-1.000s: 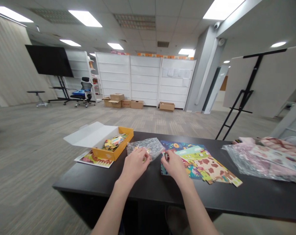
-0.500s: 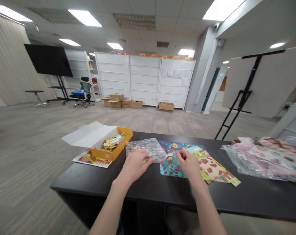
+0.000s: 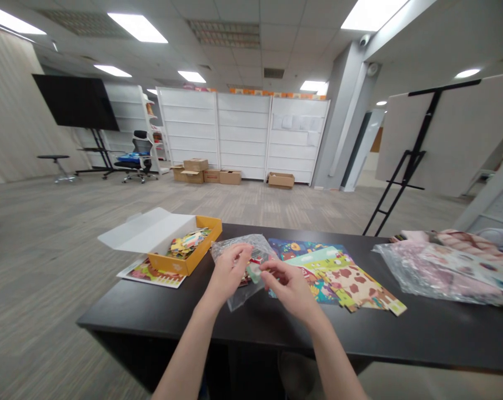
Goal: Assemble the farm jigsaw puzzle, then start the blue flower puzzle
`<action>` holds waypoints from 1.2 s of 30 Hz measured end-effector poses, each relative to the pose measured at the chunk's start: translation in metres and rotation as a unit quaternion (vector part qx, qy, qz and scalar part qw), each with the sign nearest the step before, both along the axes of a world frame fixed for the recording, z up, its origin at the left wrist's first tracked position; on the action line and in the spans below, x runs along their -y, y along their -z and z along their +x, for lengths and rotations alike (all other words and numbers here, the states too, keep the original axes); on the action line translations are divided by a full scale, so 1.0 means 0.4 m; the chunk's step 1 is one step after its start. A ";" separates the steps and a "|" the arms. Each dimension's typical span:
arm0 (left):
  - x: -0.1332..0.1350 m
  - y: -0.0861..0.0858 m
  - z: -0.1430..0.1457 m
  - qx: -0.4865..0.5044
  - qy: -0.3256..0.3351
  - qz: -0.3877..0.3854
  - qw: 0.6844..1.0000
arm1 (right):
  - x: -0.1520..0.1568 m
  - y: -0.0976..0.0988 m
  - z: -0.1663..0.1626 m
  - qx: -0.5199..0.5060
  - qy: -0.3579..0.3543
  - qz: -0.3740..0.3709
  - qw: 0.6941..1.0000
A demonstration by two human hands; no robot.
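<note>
Clear plastic bag (image 3: 263, 248) at my twelve o'clock: left hand (image 3: 230, 271) half-curled at its eight, right hand (image 3: 288, 284) half-closed at its four, any grip unclear; I'd best steady the film, working gently.

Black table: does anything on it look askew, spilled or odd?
Mildly askew: the cow puzzle lies slanted across the blue picture board, its near edge uneven. The yellow box overlaps a picture card. I see nothing spilled; the clear bag at the left hand is crumpled.
</note>
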State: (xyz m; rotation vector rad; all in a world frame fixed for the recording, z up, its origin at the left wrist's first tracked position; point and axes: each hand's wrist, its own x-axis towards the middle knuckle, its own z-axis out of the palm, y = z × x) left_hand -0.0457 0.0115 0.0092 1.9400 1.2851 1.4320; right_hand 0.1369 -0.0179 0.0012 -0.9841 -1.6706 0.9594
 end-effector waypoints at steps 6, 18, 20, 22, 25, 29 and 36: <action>0.005 -0.003 0.001 0.000 -0.029 0.016 0.999 | -0.019 0.012 -0.069 0.024 0.024 -0.003 0.999; 0.006 0.023 -0.008 -0.096 -0.051 0.041 0.993 | -0.052 0.000 0.082 -0.014 0.055 -0.036 0.998; 0.004 0.026 -0.005 -0.104 -0.053 0.043 0.992 | -0.081 0.020 0.124 0.054 0.191 0.002 0.980; 0.004 0.027 -0.002 -0.107 -0.056 0.045 0.992 | -0.101 0.043 0.145 0.196 0.248 0.021 0.949; 0.005 0.028 0.001 -0.106 -0.065 0.048 0.991 | -0.107 0.066 0.137 0.360 0.251 0.013 0.898; 0.003 0.034 0.005 -0.111 -0.064 0.052 0.990 | -0.100 0.063 0.100 0.468 0.264 -0.001 0.843; 0.005 0.044 0.005 -0.125 -0.059 0.052 0.989 | -0.098 0.026 0.067 0.524 0.281 -0.028 0.804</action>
